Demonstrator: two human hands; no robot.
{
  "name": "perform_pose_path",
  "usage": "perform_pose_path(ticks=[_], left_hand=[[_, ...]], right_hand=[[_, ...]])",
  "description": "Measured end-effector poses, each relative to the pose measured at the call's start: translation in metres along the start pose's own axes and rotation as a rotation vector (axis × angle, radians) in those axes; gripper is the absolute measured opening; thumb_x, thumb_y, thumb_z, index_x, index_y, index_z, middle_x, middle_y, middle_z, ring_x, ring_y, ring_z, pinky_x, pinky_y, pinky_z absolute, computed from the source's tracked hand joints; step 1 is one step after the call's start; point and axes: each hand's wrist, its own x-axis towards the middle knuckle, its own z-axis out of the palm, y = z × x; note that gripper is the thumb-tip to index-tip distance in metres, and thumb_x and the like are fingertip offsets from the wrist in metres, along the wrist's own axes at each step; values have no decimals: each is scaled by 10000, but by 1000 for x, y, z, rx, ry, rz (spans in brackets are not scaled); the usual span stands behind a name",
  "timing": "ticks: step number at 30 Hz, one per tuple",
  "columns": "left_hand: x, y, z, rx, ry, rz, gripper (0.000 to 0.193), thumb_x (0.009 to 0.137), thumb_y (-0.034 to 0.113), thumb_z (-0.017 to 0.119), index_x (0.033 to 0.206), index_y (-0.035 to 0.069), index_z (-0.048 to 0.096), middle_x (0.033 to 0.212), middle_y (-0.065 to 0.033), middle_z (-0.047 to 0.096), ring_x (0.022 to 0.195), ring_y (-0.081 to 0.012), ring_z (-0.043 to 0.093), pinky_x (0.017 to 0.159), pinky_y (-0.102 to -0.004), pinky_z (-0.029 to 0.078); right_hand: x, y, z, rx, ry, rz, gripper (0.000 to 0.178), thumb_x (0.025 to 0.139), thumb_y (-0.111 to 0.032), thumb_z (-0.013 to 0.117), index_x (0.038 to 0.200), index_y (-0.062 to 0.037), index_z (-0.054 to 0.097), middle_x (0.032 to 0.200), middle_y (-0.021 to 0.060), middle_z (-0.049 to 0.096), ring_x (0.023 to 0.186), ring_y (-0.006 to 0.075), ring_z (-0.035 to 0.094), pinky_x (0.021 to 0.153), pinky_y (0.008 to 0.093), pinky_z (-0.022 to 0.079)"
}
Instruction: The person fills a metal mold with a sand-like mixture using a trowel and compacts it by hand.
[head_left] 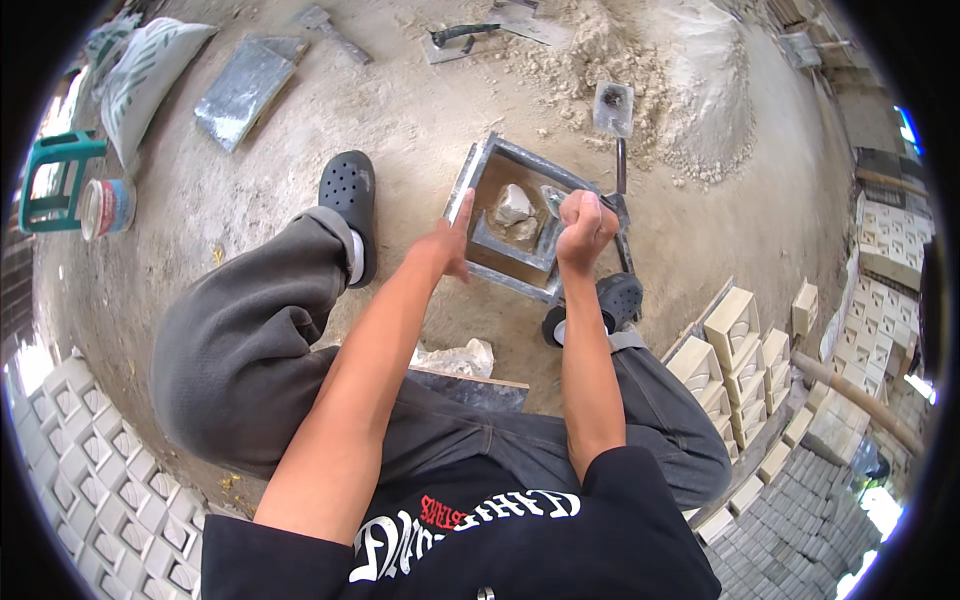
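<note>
Mortar lump sits inside square metal mould, centre of frame. I see my right hand clenched around trowel over it; left hand open, fingers touching mould's left rim.

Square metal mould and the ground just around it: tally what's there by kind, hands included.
Square metal mould: 1
Mortar lump in it: 1
Scoop by the sand: 1
Black clogs: 2
Hands, left and right: 2
Total: 7
</note>
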Motion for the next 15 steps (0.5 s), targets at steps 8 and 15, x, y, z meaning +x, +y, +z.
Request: perform_pose_path(ticks=[8,15], left_hand=[[-5,0,-3,29,8,-53,1447,621,179,876,1399,366,-329,1454,-221,324,1220,-412,492,1000,-533,422],[1,1,0,22,-3,-25,1457,616,185,881,1396,354,-338,1460,-246,301,1225,-423,483,1010,-520,419]], right_hand=[[14,-9,5,135,87,138,429,929,-158,383,515,-70,318,489,16,377,454,107,340,457,281,261],[13,6,-11,257,73,209,418,913,-142,394,516,-87,272,492,5,320,451,106,294,454,284,250]])
